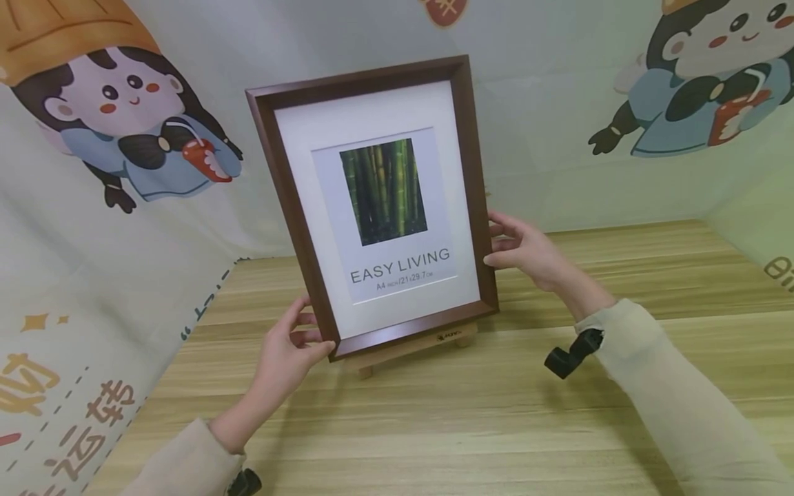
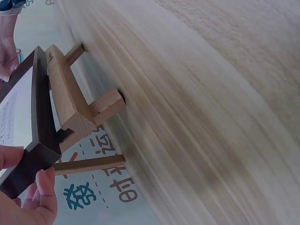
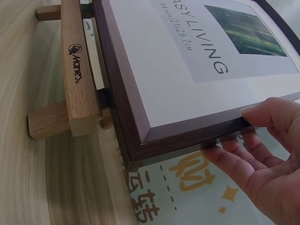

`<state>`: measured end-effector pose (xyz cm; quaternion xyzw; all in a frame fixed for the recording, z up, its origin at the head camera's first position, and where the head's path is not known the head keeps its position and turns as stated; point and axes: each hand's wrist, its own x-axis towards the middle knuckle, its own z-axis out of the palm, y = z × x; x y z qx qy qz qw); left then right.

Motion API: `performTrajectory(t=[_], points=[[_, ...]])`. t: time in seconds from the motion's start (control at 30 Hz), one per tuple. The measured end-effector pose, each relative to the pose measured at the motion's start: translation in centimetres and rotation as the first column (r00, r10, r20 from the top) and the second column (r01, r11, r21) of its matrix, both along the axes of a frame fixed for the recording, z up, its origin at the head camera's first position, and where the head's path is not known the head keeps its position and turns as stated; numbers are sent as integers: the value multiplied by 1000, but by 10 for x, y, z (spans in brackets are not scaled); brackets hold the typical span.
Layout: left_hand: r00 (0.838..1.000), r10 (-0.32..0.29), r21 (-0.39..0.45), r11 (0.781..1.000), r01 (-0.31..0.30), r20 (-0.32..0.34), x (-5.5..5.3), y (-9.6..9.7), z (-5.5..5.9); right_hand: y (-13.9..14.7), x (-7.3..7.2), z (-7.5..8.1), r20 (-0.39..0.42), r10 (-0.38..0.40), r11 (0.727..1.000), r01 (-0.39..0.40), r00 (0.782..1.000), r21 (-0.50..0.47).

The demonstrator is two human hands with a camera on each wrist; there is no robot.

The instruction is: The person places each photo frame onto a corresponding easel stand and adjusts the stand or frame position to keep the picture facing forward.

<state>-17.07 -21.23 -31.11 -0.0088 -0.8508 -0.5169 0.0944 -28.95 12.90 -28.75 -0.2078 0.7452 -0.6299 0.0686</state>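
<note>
A dark brown picture frame (image 1: 477, 207) with a white mat and a bamboo picture lettered "EASY LIVING" leans back, slightly turned, at a small wooden easel (image 1: 403, 351). My left hand (image 1: 285, 351) pinches its lower left corner, thumb on the front and fingers behind. Partway up the opposite side, my right hand (image 1: 527, 251) grips the edge the same way, thumb (image 3: 255, 112) on the front face. In the right wrist view the easel's ledge (image 3: 77, 70) runs along the frame's bottom edge. The left wrist view shows the easel's legs (image 2: 108, 107) standing on the table.
The wood-grain table (image 1: 434, 427) stretches out in front of and beside the easel. Behind it hangs a pale cloth backdrop (image 1: 533, 179) with cartoon figures and lettering, which also covers the left side. A black wrist camera (image 1: 573, 353) sits at my right cuff.
</note>
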Motion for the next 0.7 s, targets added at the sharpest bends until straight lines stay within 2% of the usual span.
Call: performTrajectory(t=[0.27,0.7], points=[[1000,8,21,1000,-8,23,-1,-1,-2,-2,-3,-3,7,8,1000,-8,1000,8],[999,22,-7,1000,-22,42,-1,-5,-5,-6,-8,-4,25,14,999,-15,1000,42]])
